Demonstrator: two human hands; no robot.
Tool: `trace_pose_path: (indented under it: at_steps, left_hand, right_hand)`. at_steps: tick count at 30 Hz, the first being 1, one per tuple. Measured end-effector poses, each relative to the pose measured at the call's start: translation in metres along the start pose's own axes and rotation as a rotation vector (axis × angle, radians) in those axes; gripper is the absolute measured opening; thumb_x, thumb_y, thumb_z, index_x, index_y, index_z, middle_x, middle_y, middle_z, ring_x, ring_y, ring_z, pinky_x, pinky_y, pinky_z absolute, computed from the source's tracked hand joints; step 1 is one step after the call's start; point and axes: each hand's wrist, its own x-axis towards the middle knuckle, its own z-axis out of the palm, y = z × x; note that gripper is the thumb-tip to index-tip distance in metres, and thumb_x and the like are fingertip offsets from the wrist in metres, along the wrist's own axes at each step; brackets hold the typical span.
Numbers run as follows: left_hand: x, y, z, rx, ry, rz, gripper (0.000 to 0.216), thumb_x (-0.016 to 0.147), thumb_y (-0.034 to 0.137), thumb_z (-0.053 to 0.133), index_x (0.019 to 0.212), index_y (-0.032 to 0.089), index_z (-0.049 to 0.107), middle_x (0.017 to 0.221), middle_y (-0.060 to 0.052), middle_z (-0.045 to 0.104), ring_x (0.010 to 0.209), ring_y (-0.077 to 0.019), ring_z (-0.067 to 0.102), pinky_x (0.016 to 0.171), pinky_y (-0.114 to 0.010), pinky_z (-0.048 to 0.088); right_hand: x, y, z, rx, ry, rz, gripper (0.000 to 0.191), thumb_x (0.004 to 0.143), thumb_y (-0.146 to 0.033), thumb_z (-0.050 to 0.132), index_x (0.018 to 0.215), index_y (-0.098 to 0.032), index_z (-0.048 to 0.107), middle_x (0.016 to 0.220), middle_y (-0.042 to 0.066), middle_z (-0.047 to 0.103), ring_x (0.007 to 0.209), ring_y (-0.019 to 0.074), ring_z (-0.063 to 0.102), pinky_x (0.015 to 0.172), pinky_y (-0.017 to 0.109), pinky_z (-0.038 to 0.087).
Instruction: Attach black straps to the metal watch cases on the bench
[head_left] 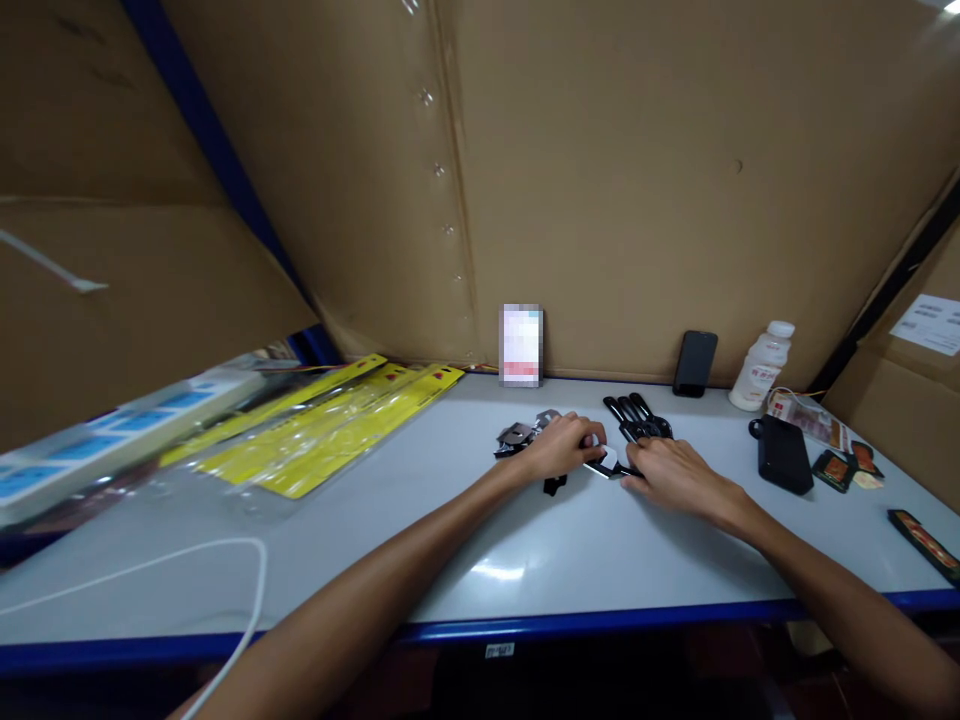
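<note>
Over the middle of the table, my left hand (pixel 562 445) is closed, its fingertips on the pale, shiny flat head of a small tool (pixel 604 462). The dark narrow end of that tool runs into the closed fingers of my right hand (pixel 675 475). What kind of tool it is does not show clearly. Just behind my right hand lies a pile of black handles (pixel 634 412). Loose metal and black parts (pixel 517 437) sit behind and left of my left hand. A small black piece (pixel 555 485) lies below my left wrist.
Yellow-backed plastic sleeves (pixel 330 430) and a white-and-blue box (pixel 135 430) lie at left. A white cable (pixel 255 560) crosses the front left. A lit phone (pixel 521 345) and a dark phone (pixel 694 365) lean on the cardboard. At right are a bottle (pixel 761 370) and a black case (pixel 784 455).
</note>
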Motion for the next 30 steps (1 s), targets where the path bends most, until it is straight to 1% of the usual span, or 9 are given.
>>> trace_pose_path:
  at_steps: [2, 4, 9, 13, 20, 24, 27, 30]
  left_hand:
    - [0.001, 0.0, 0.001, -0.015, 0.004, -0.008, 0.013, 0.088, 0.027, 0.062, 0.092, 0.021, 0.073, 0.082, -0.002, 0.07, 0.082, -0.0191, 0.061, 0.076, -0.028, 0.042]
    - [0.001, -0.001, 0.002, -0.034, 0.015, -0.029, 0.012, 0.087, 0.027, 0.062, 0.09, 0.021, 0.073, 0.081, -0.002, 0.071, 0.082, -0.0191, 0.061, 0.078, -0.029, 0.043]
    - [0.0, 0.0, 0.002, -0.046, 0.022, -0.049, 0.014, 0.086, 0.027, 0.061, 0.087, 0.02, 0.073, 0.081, -0.003, 0.071, 0.081, -0.0194, 0.06, 0.079, -0.03, 0.045]
    - [-0.001, 0.002, 0.001, -0.03, 0.023, -0.048, 0.013, 0.087, 0.026, 0.061, 0.087, 0.02, 0.073, 0.082, -0.003, 0.071, 0.083, -0.0199, 0.06, 0.078, -0.03, 0.044]
    - [-0.002, 0.0, 0.003, -0.048, 0.026, -0.023, 0.014, 0.09, 0.026, 0.063, 0.094, 0.022, 0.075, 0.085, -0.002, 0.071, 0.086, -0.0199, 0.061, 0.081, -0.029, 0.043]
    - [-0.001, 0.0, 0.006, -0.037, 0.029, -0.012, 0.014, 0.091, 0.026, 0.063, 0.096, 0.024, 0.076, 0.084, -0.002, 0.071, 0.086, -0.0201, 0.062, 0.083, -0.03, 0.043]
    - [0.0, -0.001, 0.001, -0.028, 0.085, -0.038, 0.018, 0.092, 0.029, 0.062, 0.105, 0.022, 0.074, 0.09, -0.004, 0.071, 0.09, -0.0213, 0.062, 0.083, -0.031, 0.045]
    - [-0.003, -0.006, -0.015, 0.045, 0.215, -0.066, 0.024, 0.095, 0.026, 0.056, 0.115, 0.019, 0.068, 0.104, -0.009, 0.07, 0.097, -0.0224, 0.063, 0.085, -0.032, 0.047]
  right_hand:
    - [-0.001, 0.001, 0.0, 0.002, -0.013, -0.019, 0.022, 0.098, -0.029, 0.053, 0.108, -0.015, 0.067, 0.105, 0.013, 0.072, 0.093, 0.027, 0.069, 0.074, 0.033, 0.044]
    - [-0.001, 0.002, 0.001, 0.009, -0.007, -0.041, 0.021, 0.098, -0.026, 0.051, 0.107, -0.015, 0.066, 0.103, 0.013, 0.072, 0.092, 0.0271, 0.07, 0.073, 0.033, 0.043]
    - [0.001, 0.0, 0.005, 0.04, 0.003, -0.059, 0.027, 0.101, -0.032, 0.048, 0.113, -0.015, 0.064, 0.104, 0.014, 0.072, 0.09, 0.0275, 0.069, 0.072, 0.034, 0.044]
    - [0.002, 0.0, 0.007, 0.056, 0.005, -0.074, 0.028, 0.101, -0.032, 0.048, 0.118, -0.016, 0.065, 0.107, 0.014, 0.072, 0.093, 0.0283, 0.069, 0.072, 0.034, 0.044]
    - [0.003, 0.003, 0.011, 0.08, 0.022, -0.1, 0.031, 0.101, -0.032, 0.048, 0.125, -0.017, 0.063, 0.105, 0.013, 0.071, 0.09, 0.0268, 0.068, 0.074, 0.034, 0.045]
    - [0.003, 0.004, 0.011, 0.079, 0.024, -0.103, 0.031, 0.101, -0.031, 0.049, 0.124, -0.017, 0.063, 0.105, 0.013, 0.072, 0.09, 0.0271, 0.068, 0.074, 0.034, 0.045]
    - [0.003, 0.004, 0.011, 0.08, 0.028, -0.096, 0.029, 0.101, -0.032, 0.048, 0.12, -0.016, 0.064, 0.105, 0.013, 0.072, 0.09, 0.0275, 0.068, 0.072, 0.034, 0.045]
    - [0.003, 0.004, 0.012, 0.085, 0.023, -0.09, 0.028, 0.102, -0.033, 0.046, 0.115, -0.016, 0.064, 0.103, 0.013, 0.072, 0.088, 0.0265, 0.068, 0.071, 0.033, 0.044]
